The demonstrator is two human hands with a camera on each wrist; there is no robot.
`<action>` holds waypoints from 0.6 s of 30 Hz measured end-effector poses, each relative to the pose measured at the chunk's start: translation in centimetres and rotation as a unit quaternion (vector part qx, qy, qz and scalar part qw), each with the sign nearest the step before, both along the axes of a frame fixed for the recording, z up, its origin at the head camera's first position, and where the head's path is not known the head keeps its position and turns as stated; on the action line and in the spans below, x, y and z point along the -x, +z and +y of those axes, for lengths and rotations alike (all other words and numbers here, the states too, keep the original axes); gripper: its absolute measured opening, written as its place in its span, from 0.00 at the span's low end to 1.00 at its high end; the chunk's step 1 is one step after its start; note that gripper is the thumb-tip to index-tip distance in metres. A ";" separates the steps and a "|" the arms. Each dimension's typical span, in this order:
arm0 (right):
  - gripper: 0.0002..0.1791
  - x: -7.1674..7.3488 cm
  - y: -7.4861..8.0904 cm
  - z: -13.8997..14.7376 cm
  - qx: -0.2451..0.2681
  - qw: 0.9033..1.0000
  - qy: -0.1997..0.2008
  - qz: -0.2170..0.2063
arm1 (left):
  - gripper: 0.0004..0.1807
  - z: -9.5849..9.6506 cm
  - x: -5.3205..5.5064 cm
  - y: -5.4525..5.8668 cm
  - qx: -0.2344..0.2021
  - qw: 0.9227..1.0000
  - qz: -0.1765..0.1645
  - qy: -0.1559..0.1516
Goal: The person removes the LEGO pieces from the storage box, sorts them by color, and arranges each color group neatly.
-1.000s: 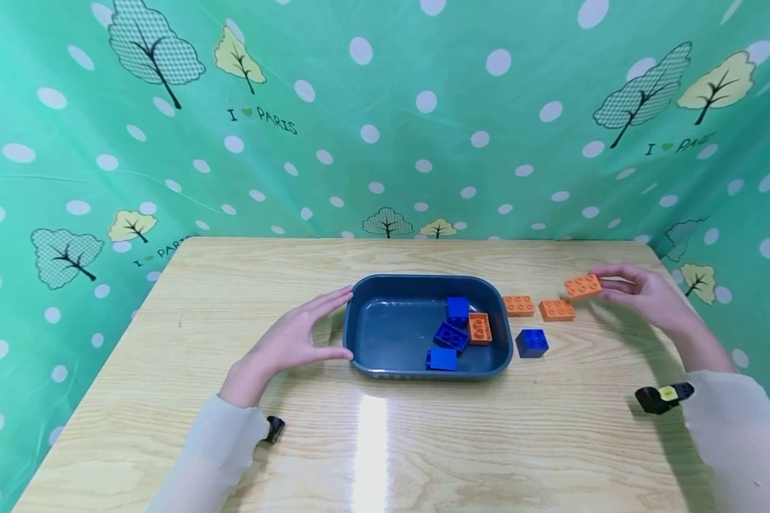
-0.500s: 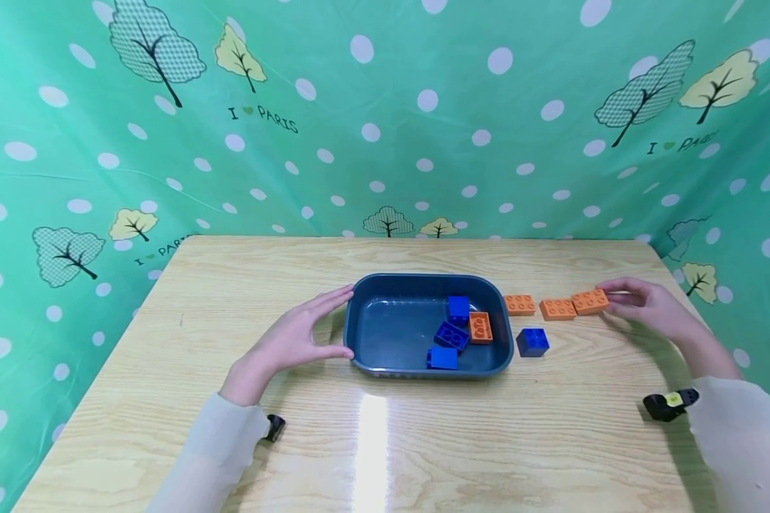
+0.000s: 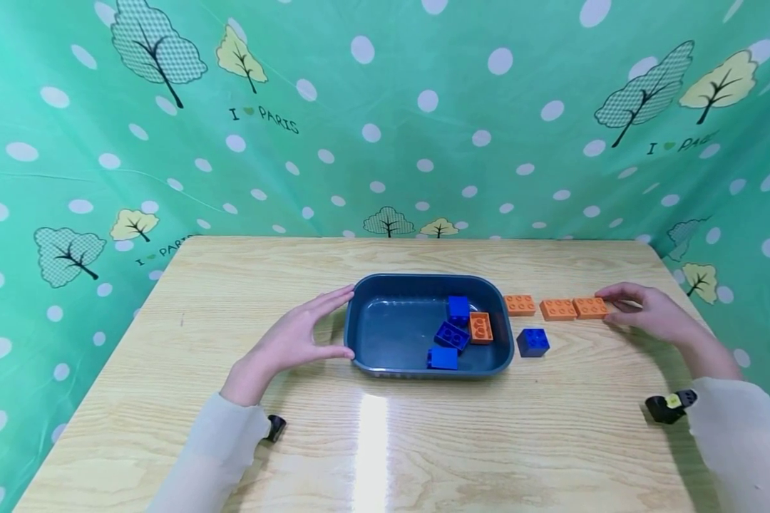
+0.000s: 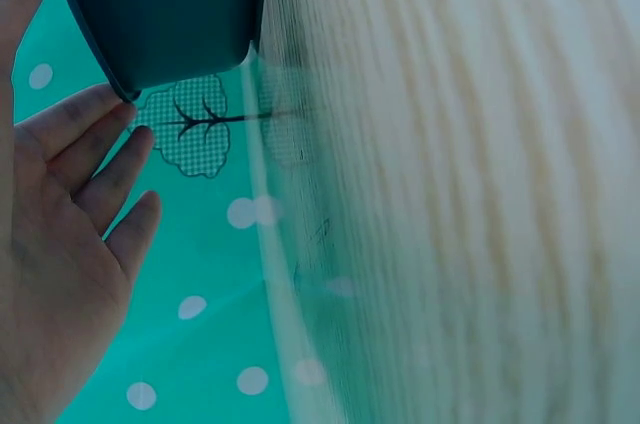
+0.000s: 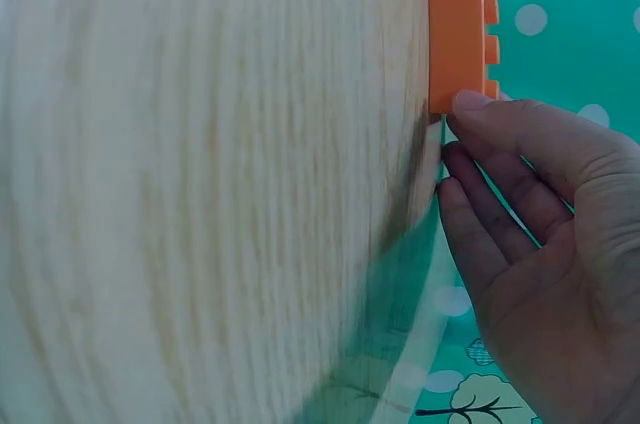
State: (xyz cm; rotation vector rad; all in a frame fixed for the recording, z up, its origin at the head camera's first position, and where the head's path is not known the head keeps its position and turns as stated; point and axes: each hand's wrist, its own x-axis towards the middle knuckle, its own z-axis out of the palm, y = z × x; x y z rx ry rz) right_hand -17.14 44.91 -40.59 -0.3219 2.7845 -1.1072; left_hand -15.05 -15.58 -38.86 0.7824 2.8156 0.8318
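Observation:
In the head view a dark blue plastic box [image 3: 398, 338] stands mid-table. It holds several blue toy bricks [image 3: 458, 311] and an orange brick [image 3: 480, 328], all in its right half. My left hand [image 3: 291, 336] touches the box's left end with fingers and thumb spread apart and fairly straight. Over on the right, my right hand [image 3: 654, 311] pinches the end of an orange brick [image 5: 455, 44] between thumb and fingers. That brick sits on the table, lined up with a second orange brick [image 3: 558, 309]. A narrow gap shows between the two in the right wrist view.
Against the box's right side lies another orange brick [image 3: 520, 305], with a loose blue brick [image 3: 533, 343] in front of it. A green patterned curtain [image 3: 423, 171] hangs behind the wooden table [image 3: 462, 442]. Black wrist cameras [image 3: 670, 406] are on both sleeves.
My right hand has brought the orange brick down and slightly right, from above the table to beside the second orange brick, and it now lies flat. The left hand stays against the box.

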 end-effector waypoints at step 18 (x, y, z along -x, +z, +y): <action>0.24 -0.4 1.7 -0.4 0.005 1.000 -0.009 0.003 | 0.54 0.0 -0.1 0.0 0.001 1.000 0.006 -0.004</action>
